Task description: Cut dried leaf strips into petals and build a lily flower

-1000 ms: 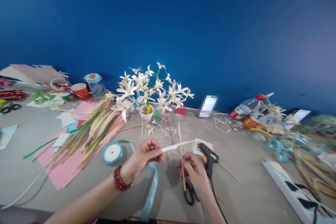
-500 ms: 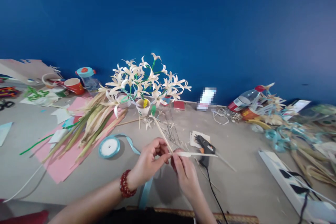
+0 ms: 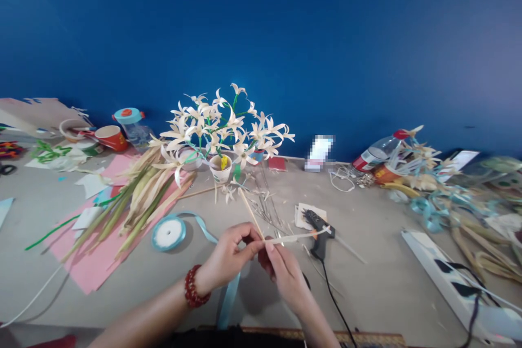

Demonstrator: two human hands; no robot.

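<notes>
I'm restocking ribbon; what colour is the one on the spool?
Light blue ribbon, seen best in the head view.

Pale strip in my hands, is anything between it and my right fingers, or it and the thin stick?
Nothing visible: the pale strip reaches the fingers of the right hand and meets the thin stick there. Its far end crosses the glue gun in view; whether they touch, I can't tell.

A blue wall [image 3: 261,27] — before it, a red-capped bottle [image 3: 376,154].
</notes>
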